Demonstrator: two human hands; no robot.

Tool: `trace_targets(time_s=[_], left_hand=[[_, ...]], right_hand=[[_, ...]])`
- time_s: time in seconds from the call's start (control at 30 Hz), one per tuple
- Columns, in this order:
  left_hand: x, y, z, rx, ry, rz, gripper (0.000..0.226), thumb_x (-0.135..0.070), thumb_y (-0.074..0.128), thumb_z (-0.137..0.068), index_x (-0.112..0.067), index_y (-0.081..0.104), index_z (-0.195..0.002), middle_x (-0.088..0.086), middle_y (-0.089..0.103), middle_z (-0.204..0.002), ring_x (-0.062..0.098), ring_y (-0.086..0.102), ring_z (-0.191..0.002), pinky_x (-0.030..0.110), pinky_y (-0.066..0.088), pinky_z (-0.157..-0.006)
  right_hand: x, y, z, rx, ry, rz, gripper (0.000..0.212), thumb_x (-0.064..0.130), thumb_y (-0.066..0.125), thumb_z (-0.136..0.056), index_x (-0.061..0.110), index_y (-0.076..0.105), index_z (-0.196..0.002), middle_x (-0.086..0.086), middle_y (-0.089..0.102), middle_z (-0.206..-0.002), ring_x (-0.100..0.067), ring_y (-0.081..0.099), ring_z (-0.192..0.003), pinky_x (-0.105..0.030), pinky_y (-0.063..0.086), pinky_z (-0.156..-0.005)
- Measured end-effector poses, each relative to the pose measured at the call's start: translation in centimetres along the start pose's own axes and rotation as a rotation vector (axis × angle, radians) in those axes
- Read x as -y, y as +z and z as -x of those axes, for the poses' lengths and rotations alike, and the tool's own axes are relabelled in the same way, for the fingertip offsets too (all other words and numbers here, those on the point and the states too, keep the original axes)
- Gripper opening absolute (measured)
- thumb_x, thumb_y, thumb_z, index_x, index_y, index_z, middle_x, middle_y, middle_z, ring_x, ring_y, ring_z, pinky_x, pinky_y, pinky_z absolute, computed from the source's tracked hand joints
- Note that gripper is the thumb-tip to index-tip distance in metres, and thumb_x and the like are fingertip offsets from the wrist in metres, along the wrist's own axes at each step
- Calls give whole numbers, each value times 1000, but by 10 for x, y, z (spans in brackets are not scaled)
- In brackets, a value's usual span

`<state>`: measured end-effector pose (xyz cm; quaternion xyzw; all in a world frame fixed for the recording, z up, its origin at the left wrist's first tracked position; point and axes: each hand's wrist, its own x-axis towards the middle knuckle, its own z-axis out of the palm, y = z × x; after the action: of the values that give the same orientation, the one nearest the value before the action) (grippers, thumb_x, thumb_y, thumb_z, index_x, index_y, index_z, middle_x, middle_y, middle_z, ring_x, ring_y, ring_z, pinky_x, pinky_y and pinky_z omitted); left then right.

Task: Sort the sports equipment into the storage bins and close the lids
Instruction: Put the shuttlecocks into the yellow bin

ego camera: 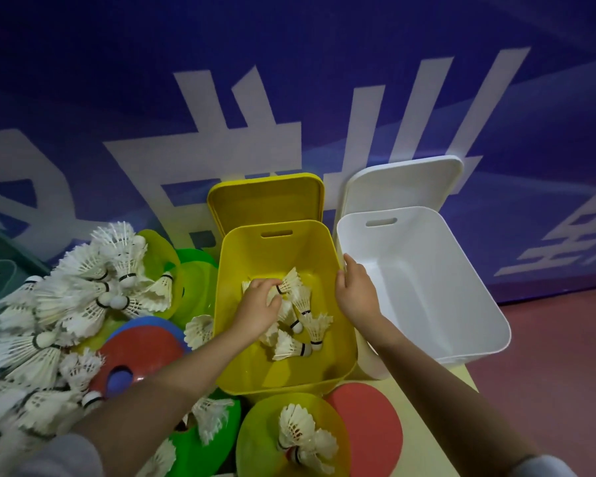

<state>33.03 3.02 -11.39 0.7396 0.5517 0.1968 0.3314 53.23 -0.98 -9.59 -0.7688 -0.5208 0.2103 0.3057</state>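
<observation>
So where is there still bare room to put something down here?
The white bin is bare inside, and a table strip lies free between it and the red disc. The left is crowded with shuttlecocks over discs; the yellow bin is part filled.

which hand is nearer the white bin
Right. The right hand rests on the yellow bin rim beside the white bin; the left hand is inside the yellow bin.
</observation>
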Motion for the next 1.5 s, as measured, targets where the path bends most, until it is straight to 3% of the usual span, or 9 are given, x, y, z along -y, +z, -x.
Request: trace_targets(time_s=[0.23, 0.4, 0.5, 0.93, 1.03, 1.1, 1.33, 1.43, 1.5], left_hand=[[-23, -88, 43, -165, 166, 253, 29, -9, 51, -94, -26, 59, -117, -6, 50, -114, 3, 51, -104, 14, 45, -81], [11, -131, 95, -207, 135, 253, 29, -9, 50, -95, -29, 58, -115, -11, 51, -113, -6, 52, -98, 7, 42, -73], [39, -145, 135, -216, 90, 250, 29, -9, 50, -95, -28, 58, -116, -13, 53, -113, -11, 52, -95, 5, 41, -75], [164, -133, 294, -205, -113, 156, 25, -16, 57, -93, -37, 59, -106, -11, 55, -97, 6, 59, -85, 20, 49, -69], [181, -118, 314, -107, -185, 5, 21, -40, 54, -91, -35, 59, -111, -15, 51, -102, -2, 53, -90, 22, 48, -78], [191, -107, 323, -51, -184, -88, 48, -59, 43, -83, -28, 62, -116, -12, 51, -109, 4, 50, -100, 22, 42, -84], [204, -90, 339, -21, -269, -40, 65, -70, 37, -75, -32, 56, -125, -16, 45, -119, -1, 41, -111, 13, 31, -88], [209, -87, 348, -29, -276, 11, 56, -67, 43, -78, -37, 54, -124, -21, 42, -122, -6, 40, -115, 18, 36, -94], [212, -86, 353, -36, -256, 22, 55, -70, 44, -79, -39, 55, -124, -24, 42, -123, -9, 37, -117, 12, 32, -94]], right_hand=[[46, -6, 26, -154, -234, 84, 49, 27, 40, -94, 5, 43, -138, -16, 49, -133, -29, 38, -126, -36, 32, -106], [107, 19, 81, -8, -466, -51, 45, 28, 43, -92, 12, 52, -132, -10, 54, -129, -24, 45, -123, -34, 36, -102], [127, 46, 117, 121, -546, -136, 36, 25, 46, -95, 16, 56, -127, -5, 58, -121, -18, 53, -111, -27, 46, -88], [118, 143, 227, 703, -591, -43, 38, 33, 46, -90, 13, 64, -116, -3, 65, -103, -13, 60, -91, -25, 47, -77], [110, 154, 245, 976, -459, 88, 28, 25, 54, -90, 11, 66, -111, 3, 62, -93, -10, 57, -86, -27, 49, -83], [104, 166, 255, 1105, -410, 192, 26, 22, 58, -90, 14, 65, -113, 6, 61, -94, -5, 53, -87, -24, 47, -86], [93, 203, 279, 1161, -400, 306, 46, 46, 71, -78, 13, 62, -109, -6, 65, -101, -17, 58, -90, -29, 43, -76], [89, 216, 288, 1103, -425, 326, 48, 71, 53, -64, 25, 53, -78, 0, 56, -85, -18, 50, -78, -31, 35, -64], [87, 220, 292, 1088, -424, 329, 55, 76, 40, -56, 25, 48, -75, -1, 53, -82, -16, 45, -75, -31, 28, -62]])
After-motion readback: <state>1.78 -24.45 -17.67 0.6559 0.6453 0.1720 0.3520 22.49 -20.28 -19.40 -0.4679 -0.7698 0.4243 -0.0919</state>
